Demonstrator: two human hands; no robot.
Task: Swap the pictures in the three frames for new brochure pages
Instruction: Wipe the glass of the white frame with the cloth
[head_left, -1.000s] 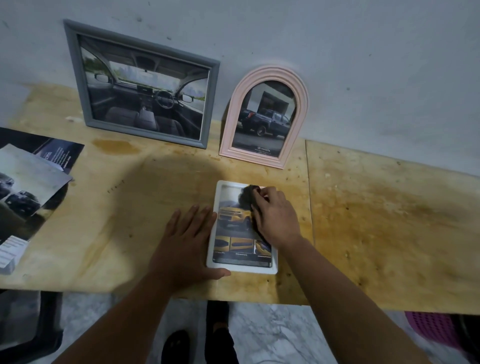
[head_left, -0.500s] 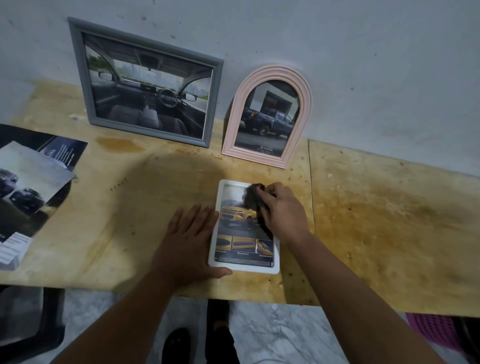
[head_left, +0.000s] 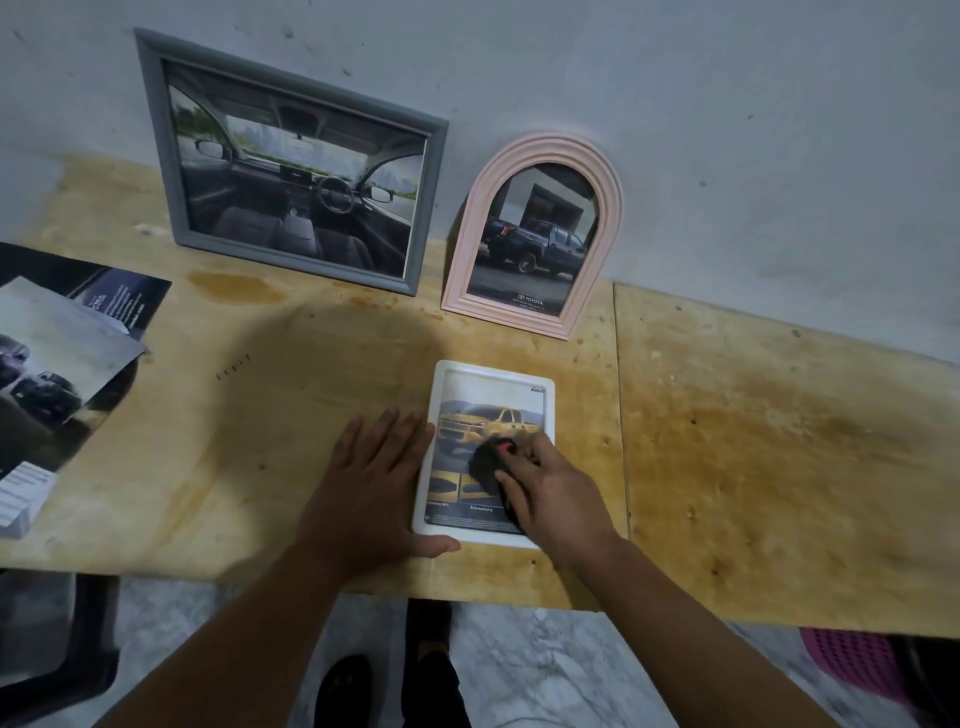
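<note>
Nearest the worktop's (head_left: 753, 467) front edge, a white frame (head_left: 548, 387) lies flat, face up, showing a page with a yellow pickup truck. On its left, the left hand (head_left: 371, 493) rests flat on the wood, fingers straight and close together along the frame's left side, thumb stretched across the frame's bottom left corner. Over the lower right of the frame, the right hand (head_left: 553, 496) has its grip curled around a dark cloth (head_left: 485, 462) with a red spot, pressing it onto the glass.

Farther left, loose brochure pages (head_left: 57, 364) with dark car pictures lie overlapping at the worktop's left end, well apart from the hands.

Behind the white frame, a pink arched frame (head_left: 602, 249) leans upright against the grey wall (head_left: 727, 130), holding a picture of a dark pickup. Just beside it to the left, a larger grey frame (head_left: 156, 156) also leans on the wall, showing a car's interior with steering wheel and seats.
</note>
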